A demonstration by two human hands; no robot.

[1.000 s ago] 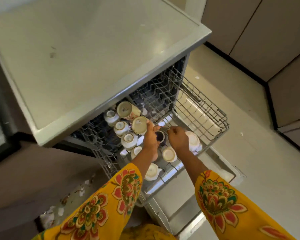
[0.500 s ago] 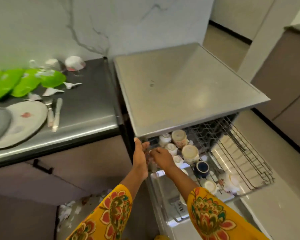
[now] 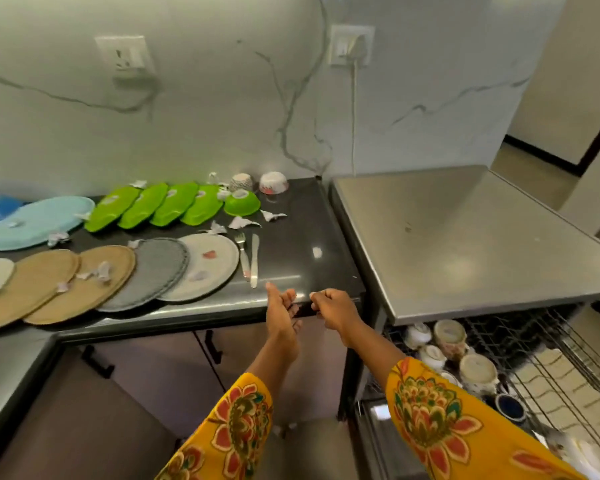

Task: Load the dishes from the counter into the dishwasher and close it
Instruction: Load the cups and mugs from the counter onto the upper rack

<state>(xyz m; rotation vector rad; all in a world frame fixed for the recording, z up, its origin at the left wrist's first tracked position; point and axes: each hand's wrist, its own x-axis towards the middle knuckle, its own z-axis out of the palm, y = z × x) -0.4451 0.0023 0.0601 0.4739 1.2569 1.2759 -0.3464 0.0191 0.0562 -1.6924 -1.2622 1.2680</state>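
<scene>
- Two hands were up in front of the dark table (image 3: 291, 216) edge, both holding nothing. The left hand (image 3: 282, 315) had its thumb up and fingers loosely curled; the right hand (image 3: 334, 310) had its fingers curled in like a loose fist.
- Both hung just short of the table's front corner, close to each other but not touching.
- Dishes still sat on the table: four green plates (image 3: 153, 209) overlapping in a row at the back, a green bowl (image 3: 242, 205) at their right end, and a light blue platter (image 3: 37, 223) to their left.
- Nearer the front edge, two tan plates (image 3: 49, 282), a grey plate (image 3: 153, 271) and a white plate (image 3: 207, 268) overlapped like shingles.
- A fork (image 3: 242, 252) and knife (image 3: 254, 259) lay side by side just right of the white plate.
- Two small bowls (image 3: 273, 183) sat upside down by the wall, with scraps of paper (image 3: 243, 222) scattered around.
- Over on the right the dishwasher (image 3: 465, 244) was open, its upper rack (image 3: 551, 368) pulled out with cups (image 3: 449, 336) packed at the left end, plus one dark blue cup (image 3: 508, 407).
</scene>
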